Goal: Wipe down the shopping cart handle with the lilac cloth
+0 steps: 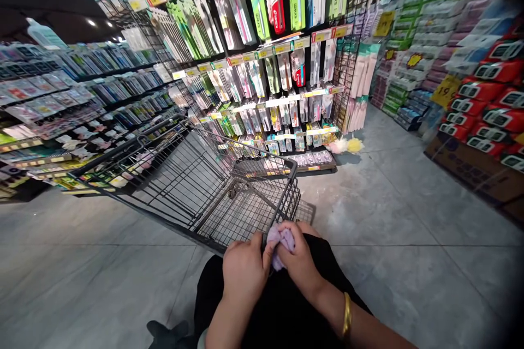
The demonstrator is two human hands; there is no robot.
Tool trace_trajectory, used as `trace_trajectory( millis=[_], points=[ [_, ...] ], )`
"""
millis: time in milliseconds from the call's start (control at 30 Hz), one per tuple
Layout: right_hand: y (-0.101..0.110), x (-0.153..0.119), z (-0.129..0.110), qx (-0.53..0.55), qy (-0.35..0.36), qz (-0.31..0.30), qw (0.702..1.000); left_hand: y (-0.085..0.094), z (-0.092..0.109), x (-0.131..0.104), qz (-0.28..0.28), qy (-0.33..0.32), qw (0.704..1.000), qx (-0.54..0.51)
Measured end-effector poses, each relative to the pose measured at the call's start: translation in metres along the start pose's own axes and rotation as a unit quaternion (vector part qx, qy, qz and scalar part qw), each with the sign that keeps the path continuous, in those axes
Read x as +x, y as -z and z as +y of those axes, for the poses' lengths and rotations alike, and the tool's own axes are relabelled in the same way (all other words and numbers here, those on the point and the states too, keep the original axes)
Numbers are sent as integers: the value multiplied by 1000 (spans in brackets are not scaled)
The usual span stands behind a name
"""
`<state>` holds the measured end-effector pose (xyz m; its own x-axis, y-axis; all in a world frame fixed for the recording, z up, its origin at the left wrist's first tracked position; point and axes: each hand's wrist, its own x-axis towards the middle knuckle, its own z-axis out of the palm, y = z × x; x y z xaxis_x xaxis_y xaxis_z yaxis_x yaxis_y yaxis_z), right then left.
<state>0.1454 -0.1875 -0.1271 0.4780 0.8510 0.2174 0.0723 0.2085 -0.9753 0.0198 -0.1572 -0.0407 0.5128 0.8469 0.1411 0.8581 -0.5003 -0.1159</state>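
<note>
Low in the view, in front of my black-clothed lap, both hands meet at a crumpled lilac cloth (280, 241). My right hand (301, 262), with a gold bracelet at the wrist, has its fingers bent around it. My left hand (244, 268) is closed at the cloth's left side, thumb and forefinger pressed against it; its other fingers are curled under and hidden. Just beyond my hands is a black wire shopping cart (172, 218), its near rim close to my left hand. The cloth's full shape cannot be made out.
A display rack (286, 101) with packaged toothbrushes in rows stands behind the cart. Shelves of small goods (90, 98) run along the left. Red packs (487, 103) are stacked on a brown carton (470, 174) at the right. Grey tiled floor (393, 202) lies between.
</note>
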Motion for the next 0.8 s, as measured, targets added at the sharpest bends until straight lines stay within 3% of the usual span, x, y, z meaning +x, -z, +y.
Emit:
trace_trajectory(
  millis=[67,133,267,367,467,533,633,733,800],
  points=[
    [2,10,-7,-35,60,-14,997,2,1,1,-18,6,1000,-5],
    [4,11,6,-62,90,-21,994,5,2,2,-38,11,999,-12],
    [3,4,41,-70,23,-2,997,17,-3,7,-124,13,990,-58],
    [5,18,21,-53,1,15,998,31,-7,16,-199,11,973,-119],
    [8,41,-14,-34,62,40,997,35,-7,33,-193,22,969,-150],
    [8,48,-16,-36,101,49,993,29,-5,43,-183,21,968,-170],
    [4,38,18,-46,102,50,992,12,-3,52,-197,0,950,-243],
    [0,27,57,-55,32,63,996,3,-5,53,-198,-4,938,-285],
    [1,30,61,-47,0,54,997,5,-6,54,-207,1,941,-267]
  ],
)
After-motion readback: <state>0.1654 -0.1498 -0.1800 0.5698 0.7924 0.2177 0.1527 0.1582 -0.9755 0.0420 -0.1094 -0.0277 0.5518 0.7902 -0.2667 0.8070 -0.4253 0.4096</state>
